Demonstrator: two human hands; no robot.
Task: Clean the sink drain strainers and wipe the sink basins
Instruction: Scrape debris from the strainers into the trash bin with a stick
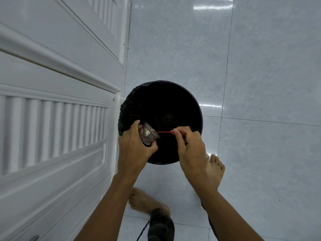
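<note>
**A:** White panelled door (52,119) on the far left: is it part of the job?

**B:** No. It only stands just beside the black-lined bin (197,101), which sits on the tiled floor (260,75).

**A:** And the strainer?

**B:** The metal strainer (148,136) is in the left hand (133,148), with fingers and thumb curled round its perforated wall. It is tipped on its side, mouth toward the right, over the open bin. I judge that is so whatever comes loose drops in.

**A:** The red thing?

**B:** A thin red stick (164,132), its tip at the strainer's rim. The right hand (189,148) pinches the other end between thumb and fingertips, like a pick for the holes.

**A:** Anything in the bin?

**B:** A speckled patch (165,119) lies at the bottom, likely scraps. A bare foot (215,167) stands near the bin's right side.

**A:** The sink?

**B:** Not in view, so I cannot tell how the basins stand.
</note>
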